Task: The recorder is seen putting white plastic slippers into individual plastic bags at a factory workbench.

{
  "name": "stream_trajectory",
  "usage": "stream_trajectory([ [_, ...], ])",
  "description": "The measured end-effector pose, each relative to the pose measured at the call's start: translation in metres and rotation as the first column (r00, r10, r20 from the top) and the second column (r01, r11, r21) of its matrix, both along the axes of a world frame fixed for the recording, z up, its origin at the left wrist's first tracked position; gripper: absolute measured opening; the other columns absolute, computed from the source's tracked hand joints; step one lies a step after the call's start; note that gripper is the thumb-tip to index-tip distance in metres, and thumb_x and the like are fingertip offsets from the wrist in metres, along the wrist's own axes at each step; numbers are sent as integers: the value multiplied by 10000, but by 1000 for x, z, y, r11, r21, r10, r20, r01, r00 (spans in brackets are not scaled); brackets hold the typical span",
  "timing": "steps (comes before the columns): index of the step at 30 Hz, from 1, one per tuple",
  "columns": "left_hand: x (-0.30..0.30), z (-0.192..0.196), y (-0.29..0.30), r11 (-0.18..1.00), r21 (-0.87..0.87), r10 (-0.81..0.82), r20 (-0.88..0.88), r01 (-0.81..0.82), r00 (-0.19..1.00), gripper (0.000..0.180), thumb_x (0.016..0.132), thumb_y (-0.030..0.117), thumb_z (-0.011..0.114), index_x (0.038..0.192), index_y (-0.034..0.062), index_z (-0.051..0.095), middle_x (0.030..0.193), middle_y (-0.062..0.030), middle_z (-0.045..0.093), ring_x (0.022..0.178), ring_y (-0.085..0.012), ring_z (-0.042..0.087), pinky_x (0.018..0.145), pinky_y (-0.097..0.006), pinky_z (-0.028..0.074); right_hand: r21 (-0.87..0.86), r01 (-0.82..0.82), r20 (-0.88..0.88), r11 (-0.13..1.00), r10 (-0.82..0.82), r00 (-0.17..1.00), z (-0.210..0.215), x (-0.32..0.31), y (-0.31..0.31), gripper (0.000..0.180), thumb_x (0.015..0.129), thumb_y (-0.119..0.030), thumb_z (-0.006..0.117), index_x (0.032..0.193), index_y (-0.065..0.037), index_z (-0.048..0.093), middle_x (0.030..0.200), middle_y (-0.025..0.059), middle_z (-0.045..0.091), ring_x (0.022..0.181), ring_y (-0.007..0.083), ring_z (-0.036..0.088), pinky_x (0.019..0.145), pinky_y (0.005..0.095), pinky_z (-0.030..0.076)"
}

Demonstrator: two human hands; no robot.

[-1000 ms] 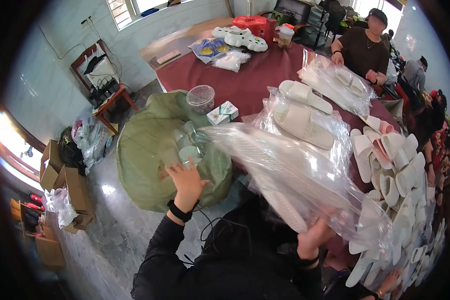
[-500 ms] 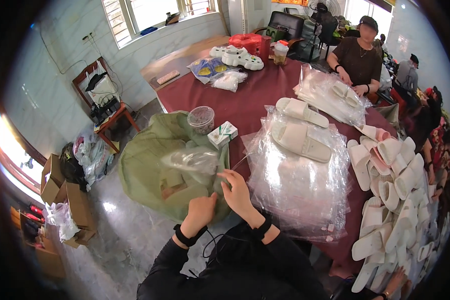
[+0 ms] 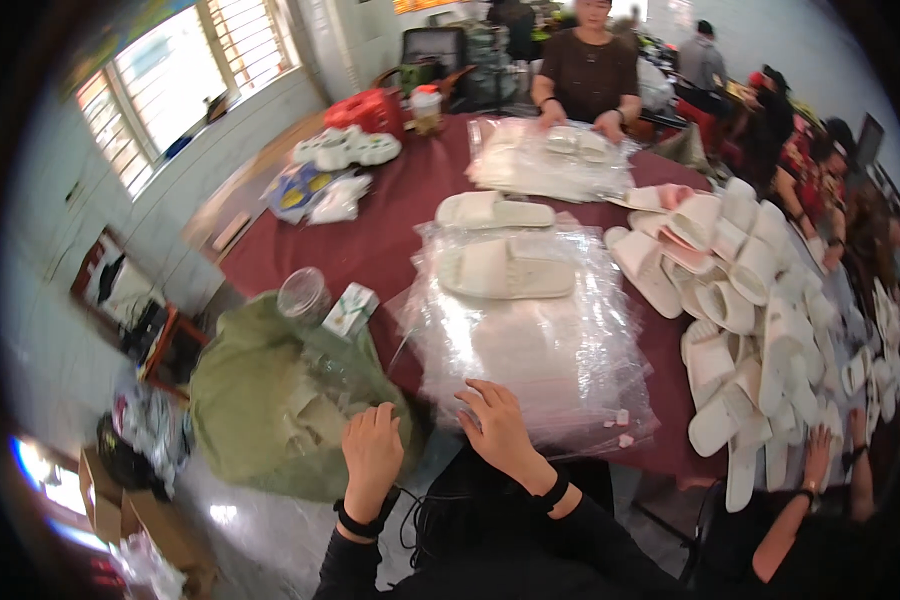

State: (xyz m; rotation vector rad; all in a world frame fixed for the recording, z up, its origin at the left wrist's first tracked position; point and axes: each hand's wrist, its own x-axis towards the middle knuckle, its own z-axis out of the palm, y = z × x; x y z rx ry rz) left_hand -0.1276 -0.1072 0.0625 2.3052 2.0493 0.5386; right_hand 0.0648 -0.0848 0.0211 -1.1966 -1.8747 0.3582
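Observation:
A pair of cream slide slippers lies on a stack of clear plastic bags in front of me. My right hand is over the stack's near left edge, fingers apart and holding nothing. My left hand is beside the right rim of an open green sack, its fingers loosely bent with nothing visible in them. Inside the sack, a clear plastic bag shows near the top, with pale shapes below it that I cannot make out clearly.
A round clear tub and a small white-green box stand by the sack. Loose slippers are heaped at the right. Across the dark red tablecloth, a person handles bagged slippers. Another person's hand touches the heap.
My view has swung to the right. The blurred clear bag above the sack now rests in it. My hands have parted, the right one moving over to the plastic bag stack.

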Motion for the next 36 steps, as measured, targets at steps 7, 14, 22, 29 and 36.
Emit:
stream_trajectory([
  [7,72,-22,29,869,180,-485,123,461,866,302,751,140,667,1034,48,613,1111,-159,558,1022,-351,517,836,-443,399,-9,346,239,938,-334,912,-32,60,-3,315,792,-197,624,1069,-51,596,1203,126,547,1112,314,484,957,450,364],
  [14,135,-55,58,820,104,-563,-27,563,826,387,822,258,621,1184,130,577,1311,-178,462,1221,-393,396,1004,-560,279,-54,476,445,878,-406,799,-60,95,-25,375,806,-233,602,1139,-63,576,1257,119,529,1204,302,444,982,489,340],
  [22,158,-100,60,772,-10,-635,-7,635,772,514,848,354,576,1319,172,481,1418,-206,350,1320,-421,281,1068,-587,161,-132,657,488,742,-528,695,-57,122,-30,391,810,-264,584,1151,-71,579,1249,122,548,1205,319,470,938,479,391],
  [29,159,-106,61,786,-4,-618,4,618,786,507,850,359,563,1308,154,492,1424,-216,339,1329,-423,261,1074,-583,139,-76,709,134,701,-698,704,-30,183,-40,371,787,-238,589,1106,-47,592,1121,172,605,1057,334,553,877,452,424],
  [36,162,-102,57,804,9,-594,17,594,804,511,850,365,560,1314,162,489,1424,-218,336,1335,-416,254,1081,-574,127,-12,992,120,130,-984,130,12,291,-48,574,784,-308,635,1252,-20,467,1264,204,507,1183,365,458,963,476,361],
])
